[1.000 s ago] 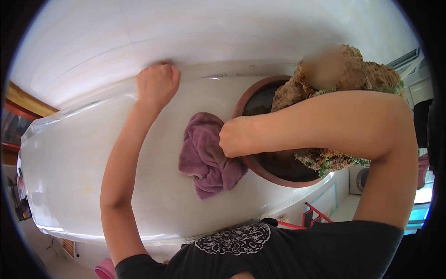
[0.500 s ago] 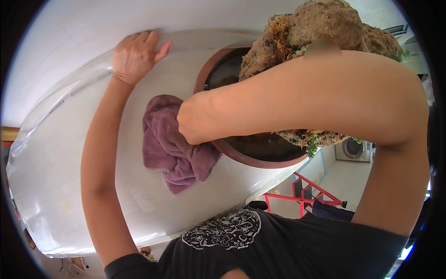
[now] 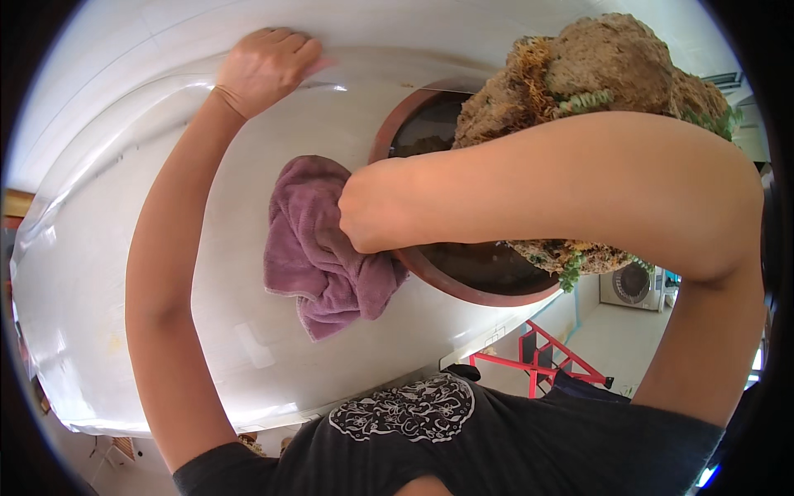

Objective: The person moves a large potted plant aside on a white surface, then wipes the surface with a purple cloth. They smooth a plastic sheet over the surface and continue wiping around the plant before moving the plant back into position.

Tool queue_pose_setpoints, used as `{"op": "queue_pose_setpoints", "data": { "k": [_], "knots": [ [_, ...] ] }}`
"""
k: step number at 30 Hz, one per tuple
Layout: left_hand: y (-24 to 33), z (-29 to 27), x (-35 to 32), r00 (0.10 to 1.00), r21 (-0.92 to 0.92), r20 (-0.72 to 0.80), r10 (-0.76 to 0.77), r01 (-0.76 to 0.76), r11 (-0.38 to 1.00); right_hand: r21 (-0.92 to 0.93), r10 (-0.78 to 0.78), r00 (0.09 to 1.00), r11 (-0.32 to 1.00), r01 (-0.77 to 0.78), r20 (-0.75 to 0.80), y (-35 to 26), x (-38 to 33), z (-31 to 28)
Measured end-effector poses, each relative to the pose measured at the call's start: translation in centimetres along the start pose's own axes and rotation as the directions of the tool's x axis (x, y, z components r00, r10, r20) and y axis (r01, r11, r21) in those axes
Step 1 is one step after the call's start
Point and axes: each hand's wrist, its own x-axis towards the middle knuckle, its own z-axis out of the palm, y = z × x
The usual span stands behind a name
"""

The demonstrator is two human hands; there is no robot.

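My right hand (image 3: 376, 207) reaches across from the right, its fingers closed on a purple towel (image 3: 308, 236). The towel lies bunched on a white surface covered with a clear plastic sheet (image 3: 223, 273). Its fingertips are hidden in the folds. Up at the sheet's far edge, my left hand (image 3: 266, 70) is curled over the plastic, with its fingertips out of sight and its thumb blurred. Right beside the towel stands a round reddish-brown basin (image 3: 453, 291) with dark water in it, partly behind my right forearm.
A big brown rock (image 3: 612, 62) with moss and small green plants rises from the basin, under and behind my right arm. Past the near edge are a red-framed step stool (image 3: 571, 351) and a front-loading washing machine (image 3: 630, 285). A pale wall (image 3: 397, 29) lies along the far side.
My left hand has moved a little farther away, toward the wall. The right hand stays on the towel, whose folds look much the same. The whole view has shifted slightly.
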Motion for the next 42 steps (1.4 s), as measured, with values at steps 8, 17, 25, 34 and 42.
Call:
{"op": "queue_pose_setpoints", "data": {
  "k": [8,17,25,34,42],
  "knots": [
    [-1.2,-0.1,-0.1,0.992,-0.024,0.002,0.128,-0.128,0.991,0.000,-0.021,1.000,1.000,0.021,0.014,0.0,-0.3,-0.5],
    [1.3,-5.9,4.9,0.556,-0.196,0.771,-0.310,0.670,0.715,-0.022,0.014,1.000,1.000,-0.014,0.021,0.2,-0.1,0.7],
    [0.3,-3.1,4.1,0.260,-0.209,0.965,-0.022,0.821,0.531,-0.012,0.017,0.999,1.000,-0.016,0.045,0.1,-0.7,-2.1],
    [5.9,-0.5,3.0,0.390,0.044,0.662,-0.640,0.833,0.552,-0.029,0.012,0.997,1.000,-0.010,0.070,0.1,-0.7,-2.1],
    [5.0,2.1,0.6,0.857,-0.021,0.085,-0.507,0.511,0.859,-0.047,-0.041,0.999,0.998,0.040,-0.008,0.2,-0.9,-1.3]
  ]
}}
